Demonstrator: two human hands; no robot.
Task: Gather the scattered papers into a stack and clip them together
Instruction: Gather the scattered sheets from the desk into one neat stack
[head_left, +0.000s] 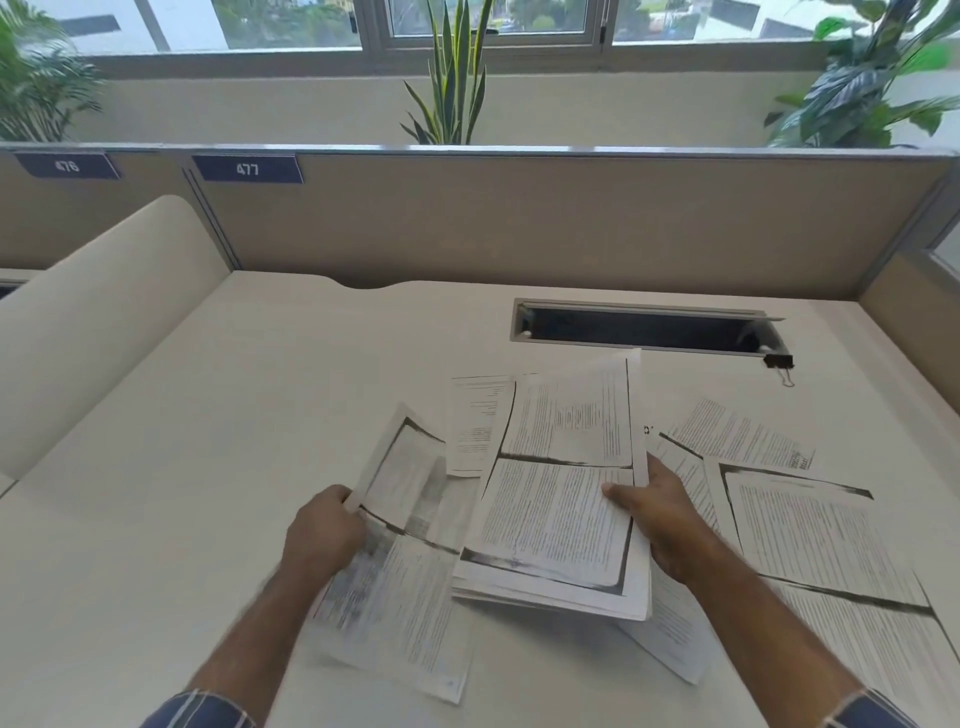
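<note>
Nearest: L hand (324, 525) pinches a blurred sheet (395, 551) by its left edge, fingers closed on it; sheet hangs partly over the worktop (182, 441). R hand (657, 525) is clamped on the right edge of a lifted stack (561, 499), thumb on top, fingers under. Stack is tilted, far end raised, pages not squared.

Risks, as I judge them: one-edge grip on the stack means lower pages could slide out; the L sheet could fold or catch the stack's edge when merged; blur suggests fast motion, so misalignment is likely.

Further right, loose papers (831, 540) lie flat on the worktop, just beside the R wrist, not yet gathered. One more sheet (475, 426) lies behind the stack.

Farthest: binder clip (778, 362) sits by the cable slot (644, 327), well apart from both hands, untouched.
</note>
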